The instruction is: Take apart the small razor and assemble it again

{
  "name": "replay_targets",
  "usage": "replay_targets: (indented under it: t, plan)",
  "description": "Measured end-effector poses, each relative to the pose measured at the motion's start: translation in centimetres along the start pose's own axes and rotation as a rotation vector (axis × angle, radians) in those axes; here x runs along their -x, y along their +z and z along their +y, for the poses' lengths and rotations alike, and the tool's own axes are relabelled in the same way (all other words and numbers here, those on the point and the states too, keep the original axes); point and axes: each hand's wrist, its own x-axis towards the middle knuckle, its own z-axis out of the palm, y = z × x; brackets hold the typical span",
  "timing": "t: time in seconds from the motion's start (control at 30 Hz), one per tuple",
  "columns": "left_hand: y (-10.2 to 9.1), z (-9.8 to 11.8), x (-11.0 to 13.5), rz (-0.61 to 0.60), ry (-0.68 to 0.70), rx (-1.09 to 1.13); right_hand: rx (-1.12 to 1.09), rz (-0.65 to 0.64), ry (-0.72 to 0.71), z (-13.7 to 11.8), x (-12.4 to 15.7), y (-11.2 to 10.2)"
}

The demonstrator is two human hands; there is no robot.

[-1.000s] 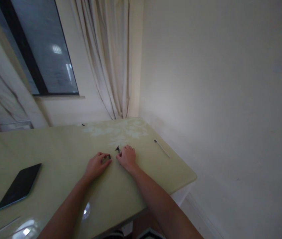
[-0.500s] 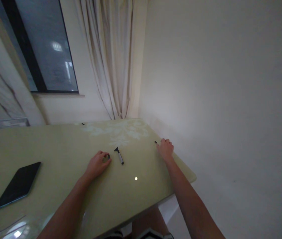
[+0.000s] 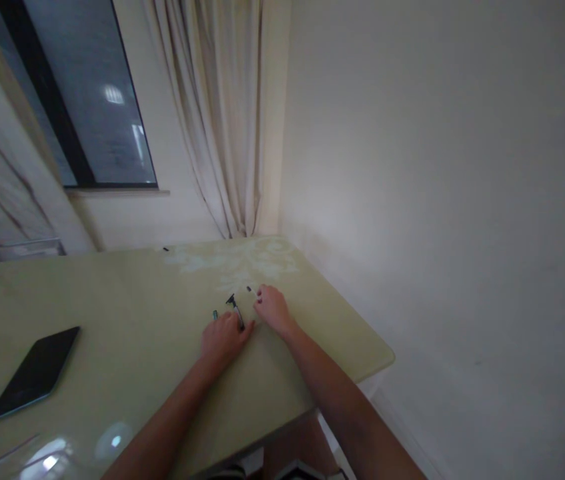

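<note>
A small T-shaped razor [image 3: 235, 309] with a dark head and a grey handle lies on the table. My left hand [image 3: 222, 338] is closed about its handle, fingers on one side and thumb on the other; the lower end is partly hidden. Just beyond those fingers is a small dark piece [image 3: 215, 315], too small to name. To the right, my right hand [image 3: 273, 309] pinches a thin white stick with a dark tip [image 3: 249, 289], which points left towards the razor head. Its other end is hidden in the fingers.
A black tablet-like slab [image 3: 35, 373] lies on the left of the glossy pale-green table [image 3: 127, 313]. A tiny dark item [image 3: 166, 249] rests near the far edge. Curtains [image 3: 222, 120] and a window stand behind; a bare wall [image 3: 412, 200] borders the right side.
My right hand has moved left from the table's right edge, bringing the dark-tipped stick near the razor. My left hand has left the small dark piece and shifted right onto the razor handle.
</note>
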Motion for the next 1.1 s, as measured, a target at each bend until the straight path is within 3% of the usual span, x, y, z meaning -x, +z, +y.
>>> replay_targets:
  t: [0.13,0.37,0.53,0.77,0.93,1.1]
  plan:
    - [0.0,0.0,0.1,-0.07,-0.021,-0.011,-0.004,-0.016,0.022,-1.9,1.5,1.5]
    - [-0.7,0.5,-1.7,-0.176,-0.149,-0.016,-0.052,-0.023,-0.008,-1.5,2.7,1.6]
    - [-0.1,0.5,-1.7,-0.112,-0.201,-0.001,-0.097,-0.008,-0.044,-1.1,2.3,2.0]
    - [0.0,-0.3,-0.9,-0.05,-0.164,0.085,-0.167,0.038,-0.079,-1.2,2.4,1.7]
    - [0.2,-0.4,-0.5,0.174,0.04,0.125,-0.509,0.197,-0.159,-1.4,2.2,1.5]
    - [0.4,-0.5,-0.7,0.255,0.232,0.393,-1.067,0.078,-0.189,-1.3,1.6,1.7]
